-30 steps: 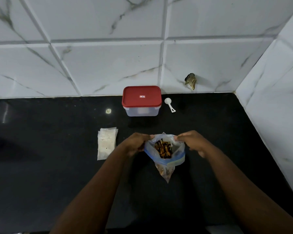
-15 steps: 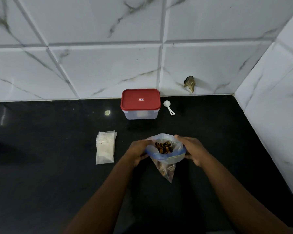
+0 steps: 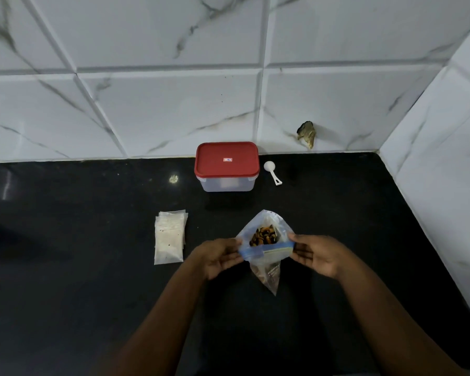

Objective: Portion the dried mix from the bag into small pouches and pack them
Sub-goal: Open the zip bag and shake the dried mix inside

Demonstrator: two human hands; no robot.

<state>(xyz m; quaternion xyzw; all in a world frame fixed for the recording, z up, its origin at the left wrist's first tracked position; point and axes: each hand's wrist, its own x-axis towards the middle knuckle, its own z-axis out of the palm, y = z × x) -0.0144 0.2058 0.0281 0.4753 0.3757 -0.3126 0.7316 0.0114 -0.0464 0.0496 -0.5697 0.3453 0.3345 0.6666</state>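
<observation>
A clear zip bag [image 3: 266,263] with a blue seal strip is held above the black counter, its mouth spread wide. Brown and orange dried mix [image 3: 263,236] shows inside. My left hand [image 3: 219,256] pinches the left end of the rim and my right hand [image 3: 319,255] pinches the right end. A stack of small clear pouches [image 3: 170,236] lies flat on the counter left of the bag. Behind the bag stands a clear plastic box with a red lid [image 3: 226,165], lid on. A white scoop [image 3: 272,171] lies to the right of the box.
The black counter [image 3: 65,267] meets a white marble-tile wall at the back and another on the right. A dark chipped spot [image 3: 307,134] marks the back wall above the scoop.
The bag's mouth has been stretched wider sideways and its front rim pulled flatter. Both hands have shifted slightly lower in the view.
</observation>
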